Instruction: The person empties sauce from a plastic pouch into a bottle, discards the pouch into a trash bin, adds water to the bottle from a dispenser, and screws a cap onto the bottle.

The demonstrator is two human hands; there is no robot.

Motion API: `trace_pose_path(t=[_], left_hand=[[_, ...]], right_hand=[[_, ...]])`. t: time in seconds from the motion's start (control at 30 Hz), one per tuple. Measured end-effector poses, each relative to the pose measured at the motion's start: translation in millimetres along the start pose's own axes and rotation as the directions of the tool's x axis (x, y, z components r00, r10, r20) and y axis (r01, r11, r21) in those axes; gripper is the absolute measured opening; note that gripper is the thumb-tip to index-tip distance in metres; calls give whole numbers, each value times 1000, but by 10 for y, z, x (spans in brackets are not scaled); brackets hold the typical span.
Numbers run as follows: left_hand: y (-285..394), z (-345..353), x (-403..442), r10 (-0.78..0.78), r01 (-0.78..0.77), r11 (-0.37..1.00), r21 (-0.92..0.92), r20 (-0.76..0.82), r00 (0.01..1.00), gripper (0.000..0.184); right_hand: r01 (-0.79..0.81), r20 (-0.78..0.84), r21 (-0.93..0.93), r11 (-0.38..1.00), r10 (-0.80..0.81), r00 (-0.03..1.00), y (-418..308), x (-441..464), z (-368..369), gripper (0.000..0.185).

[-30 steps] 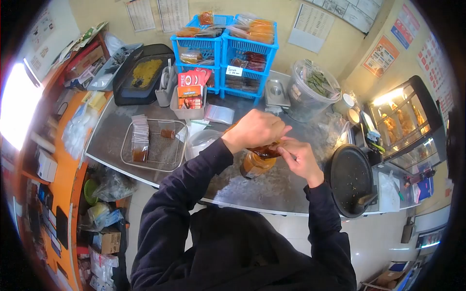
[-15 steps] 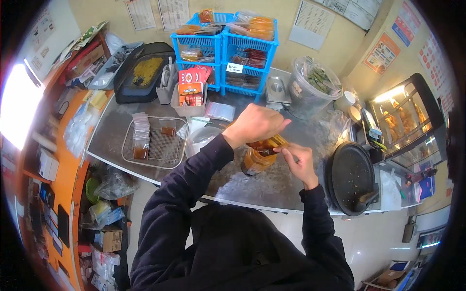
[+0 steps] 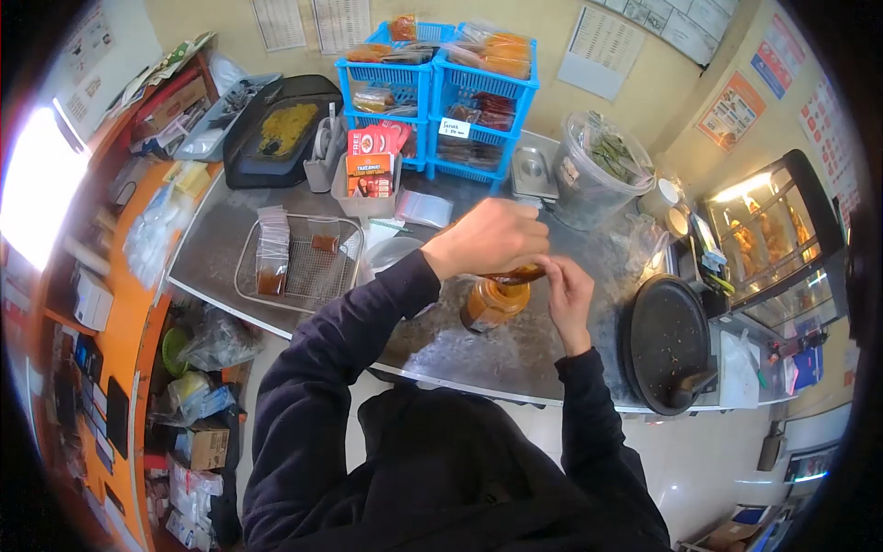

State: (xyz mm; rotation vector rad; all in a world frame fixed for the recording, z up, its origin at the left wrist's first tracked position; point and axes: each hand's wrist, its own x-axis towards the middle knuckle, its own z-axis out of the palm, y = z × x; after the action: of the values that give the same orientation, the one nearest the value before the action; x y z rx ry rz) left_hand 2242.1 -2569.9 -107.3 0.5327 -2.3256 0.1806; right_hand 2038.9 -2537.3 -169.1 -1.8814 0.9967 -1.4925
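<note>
Over the table, my left hand (image 3: pixel 487 239) is closed in a fist, with its fingertips hidden from me. A small clear bag of brown sauce (image 3: pixel 517 274) stretches below it, partly covered by the hand. On the bag's other edge, the fingers of my right hand (image 3: pixel 568 293) are pinched near those of the left. Just beneath the bag stands an open jar (image 3: pixel 495 305) with orange-brown sauce on its rim. A clear round tub (image 3: pixel 395 253) is partly hidden behind my left forearm.
To the left lies a wire basket (image 3: pixel 317 293) with small sauce packets. Blue stacked baskets (image 3: pixel 483 78) of bagged goods stand at the back, beside a large clear bucket (image 3: pixel 589 198). A round black tray (image 3: pixel 664 336) sits at right, near a lit glass cabinet (image 3: pixel 763 225).
My two hands have come closer together, and the right has risen slightly. The sauce bag has lifted, so more of the jar shows. The view has shifted a little.
</note>
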Motion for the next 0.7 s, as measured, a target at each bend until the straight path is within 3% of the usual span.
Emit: trace_pose_path(t=[0.03, 0.3, 0.53, 0.7], left_hand=[[11, 5, -1, -3, 3, 1000, 16, -8, 1000, 20], [36, 41, -50, 55, -44, 995, 90, -131, 990, 21], [62, 91, -61, 88, -75, 991, 109, -124, 988, 24], [93, 86, -44, 106, -86, 983, 159, -121, 987, 25]], right_hand=[[74, 78, -146, 986, -64, 995, 128, 0, -50, 9], [14, 204, -107, 994, 8, 979, 7, 64, -101, 11], [55, 368, -241, 969, 39, 929, -68, 123, -178, 18], [-25, 443, -178, 984, 102, 891, -246, 220, -195, 19]])
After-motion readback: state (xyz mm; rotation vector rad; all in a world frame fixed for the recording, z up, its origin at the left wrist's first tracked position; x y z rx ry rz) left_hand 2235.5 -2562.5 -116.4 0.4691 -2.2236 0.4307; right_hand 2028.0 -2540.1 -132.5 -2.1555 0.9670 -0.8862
